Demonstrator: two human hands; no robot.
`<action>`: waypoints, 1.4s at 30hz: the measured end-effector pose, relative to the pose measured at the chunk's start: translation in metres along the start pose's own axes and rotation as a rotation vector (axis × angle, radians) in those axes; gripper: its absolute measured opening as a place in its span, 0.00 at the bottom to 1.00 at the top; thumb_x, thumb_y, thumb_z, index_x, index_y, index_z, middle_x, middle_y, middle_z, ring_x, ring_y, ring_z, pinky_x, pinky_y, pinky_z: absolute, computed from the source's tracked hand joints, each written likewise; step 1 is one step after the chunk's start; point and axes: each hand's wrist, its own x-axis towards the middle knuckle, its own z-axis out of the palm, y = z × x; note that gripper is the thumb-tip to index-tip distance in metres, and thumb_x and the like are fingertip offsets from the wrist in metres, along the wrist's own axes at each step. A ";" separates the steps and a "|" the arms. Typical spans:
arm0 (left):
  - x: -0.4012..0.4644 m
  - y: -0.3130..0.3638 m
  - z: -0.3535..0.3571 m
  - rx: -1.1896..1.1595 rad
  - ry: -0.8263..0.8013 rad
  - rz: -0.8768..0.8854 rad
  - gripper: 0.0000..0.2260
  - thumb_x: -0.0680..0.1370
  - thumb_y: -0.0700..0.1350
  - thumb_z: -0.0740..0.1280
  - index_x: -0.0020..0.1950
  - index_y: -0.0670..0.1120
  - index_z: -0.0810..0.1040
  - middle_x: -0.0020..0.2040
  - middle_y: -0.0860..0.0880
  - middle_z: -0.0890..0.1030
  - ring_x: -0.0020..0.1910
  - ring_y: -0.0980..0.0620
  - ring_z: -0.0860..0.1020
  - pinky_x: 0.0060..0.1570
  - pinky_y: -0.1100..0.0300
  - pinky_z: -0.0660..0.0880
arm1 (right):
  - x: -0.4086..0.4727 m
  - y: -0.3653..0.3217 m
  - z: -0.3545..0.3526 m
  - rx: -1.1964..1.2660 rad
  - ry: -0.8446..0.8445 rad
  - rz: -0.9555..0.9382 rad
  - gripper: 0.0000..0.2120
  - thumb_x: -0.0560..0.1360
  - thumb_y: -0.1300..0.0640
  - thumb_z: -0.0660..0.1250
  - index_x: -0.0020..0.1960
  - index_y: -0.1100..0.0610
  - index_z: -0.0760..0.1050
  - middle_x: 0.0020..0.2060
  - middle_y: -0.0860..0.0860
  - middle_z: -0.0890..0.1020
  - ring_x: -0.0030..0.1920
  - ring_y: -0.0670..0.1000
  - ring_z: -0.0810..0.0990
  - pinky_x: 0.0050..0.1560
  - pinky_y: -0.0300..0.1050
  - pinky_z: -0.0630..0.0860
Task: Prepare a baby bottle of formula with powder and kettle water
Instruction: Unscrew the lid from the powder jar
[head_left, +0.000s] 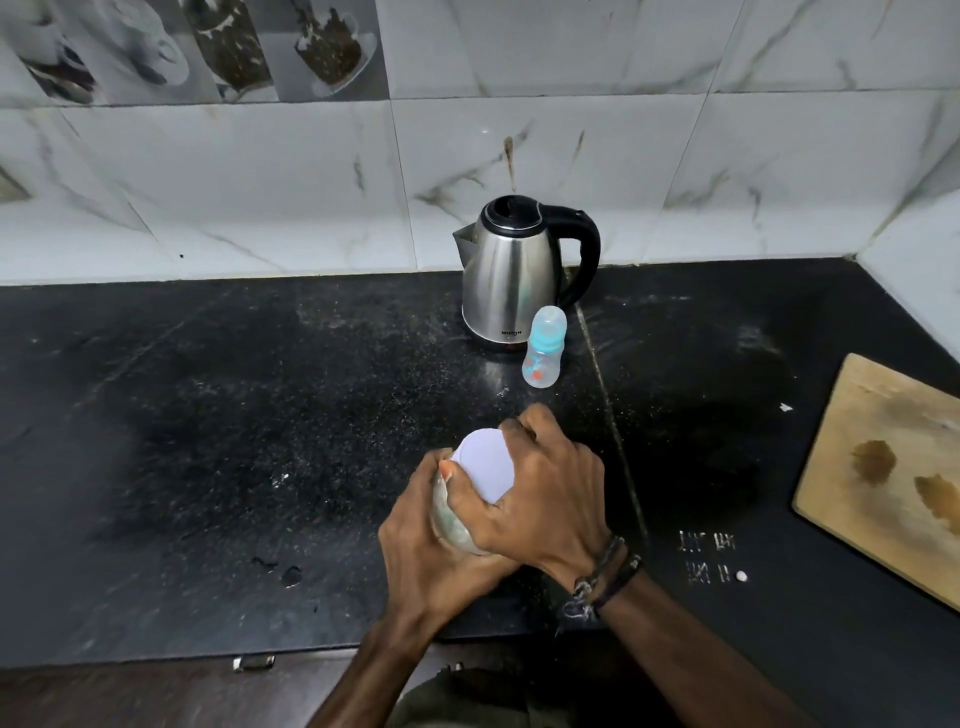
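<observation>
While my left hand (421, 525) clasps the body of the clear round powder jar (454, 525) and my right hand (545, 488) closes over its white lid (485, 465), the jar sits raised off the black stone worktop (208, 441). Risk noted: a lid freed with a jerk could scatter powder. The capped clear baby bottle with teal collar (544, 347) stands just beside the steel electric kettle (511, 280); a knock would topple it. Kettle branding is too small to read; chalky worktop marks are illegible.
</observation>
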 end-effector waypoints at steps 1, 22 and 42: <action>0.002 0.001 -0.001 -0.027 -0.009 -0.008 0.37 0.55 0.60 0.82 0.61 0.59 0.74 0.49 0.58 0.83 0.47 0.55 0.84 0.45 0.51 0.83 | 0.001 -0.001 -0.001 0.005 0.007 -0.001 0.28 0.67 0.30 0.63 0.36 0.57 0.72 0.38 0.50 0.73 0.27 0.56 0.75 0.25 0.44 0.68; 0.003 -0.017 -0.016 -0.299 -0.218 -0.156 0.38 0.56 0.41 0.82 0.66 0.48 0.77 0.51 0.47 0.87 0.49 0.47 0.87 0.47 0.48 0.84 | 0.034 -0.011 -0.059 -0.278 -0.538 -0.334 0.44 0.70 0.23 0.42 0.73 0.50 0.66 0.64 0.55 0.74 0.52 0.59 0.81 0.48 0.52 0.73; 0.014 -0.024 -0.017 -0.251 -0.177 -0.114 0.38 0.55 0.46 0.82 0.64 0.50 0.77 0.52 0.50 0.87 0.50 0.47 0.86 0.51 0.43 0.83 | 0.039 -0.035 -0.054 -0.460 -0.581 -0.277 0.43 0.75 0.28 0.38 0.74 0.57 0.64 0.59 0.61 0.78 0.53 0.62 0.81 0.43 0.52 0.66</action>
